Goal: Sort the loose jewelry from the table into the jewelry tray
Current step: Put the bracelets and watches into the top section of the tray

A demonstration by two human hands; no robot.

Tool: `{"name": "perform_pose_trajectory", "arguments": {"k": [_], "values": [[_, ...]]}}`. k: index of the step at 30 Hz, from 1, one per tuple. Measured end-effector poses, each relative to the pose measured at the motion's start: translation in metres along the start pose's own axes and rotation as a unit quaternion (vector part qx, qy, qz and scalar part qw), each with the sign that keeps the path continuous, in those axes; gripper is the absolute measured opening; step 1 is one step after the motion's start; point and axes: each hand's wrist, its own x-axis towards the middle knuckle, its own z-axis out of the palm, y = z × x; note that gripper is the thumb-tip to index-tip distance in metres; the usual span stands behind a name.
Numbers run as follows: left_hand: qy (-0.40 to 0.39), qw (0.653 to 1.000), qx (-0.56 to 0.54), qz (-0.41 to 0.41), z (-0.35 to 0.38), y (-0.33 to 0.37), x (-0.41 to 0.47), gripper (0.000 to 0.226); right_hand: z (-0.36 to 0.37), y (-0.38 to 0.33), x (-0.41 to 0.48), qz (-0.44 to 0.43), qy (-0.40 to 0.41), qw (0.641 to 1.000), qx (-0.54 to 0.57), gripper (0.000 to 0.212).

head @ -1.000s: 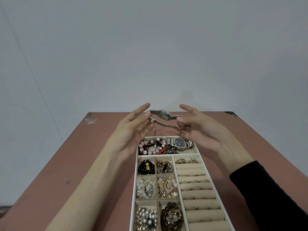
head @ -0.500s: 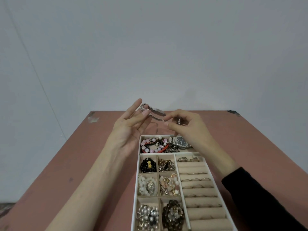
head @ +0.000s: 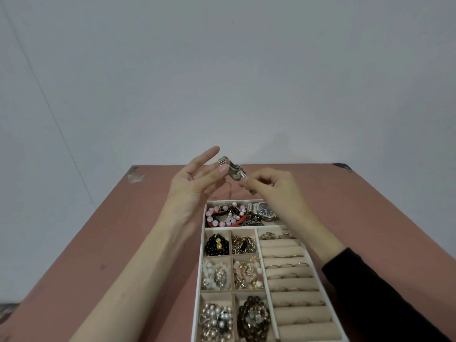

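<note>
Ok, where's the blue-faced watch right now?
Head view: the blue-faced watch lies in the far compartment of the jewelry tray, at its right end, beside the pink bead bracelet, partly hidden by the right hand.

Plain grey wall; reddish-brown table
</note>
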Motion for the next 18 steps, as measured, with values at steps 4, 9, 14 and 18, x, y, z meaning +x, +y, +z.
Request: {"name": "perform_pose_trajectory", "arguments": {"k": [4,9,14,18], "values": [[-0.006,0.997,0.080,-0.004,0.003,-0.005,-0.002,0.047,-0.001,-0.002,-0.002,0.060,-0.038,0.995,0.071,0.013],[-0.007,0.994,0.111,-0.006,0.003,-0.011,-0.003,0.039,0.002,-0.001,0.000,0.093,-0.060,0.981,0.159,0.021],[-0.010,0.989,0.147,0.013,0.004,-0.012,-0.001,0.037,0.003,-0.004,-0.004,0.079,-0.088,0.964,0.239,0.026],[-0.018,0.980,0.198,0.027,0.004,-0.013,-0.001,0.043,0.006,0.000,-0.002,0.090,-0.076,0.970,0.213,0.022]]}}
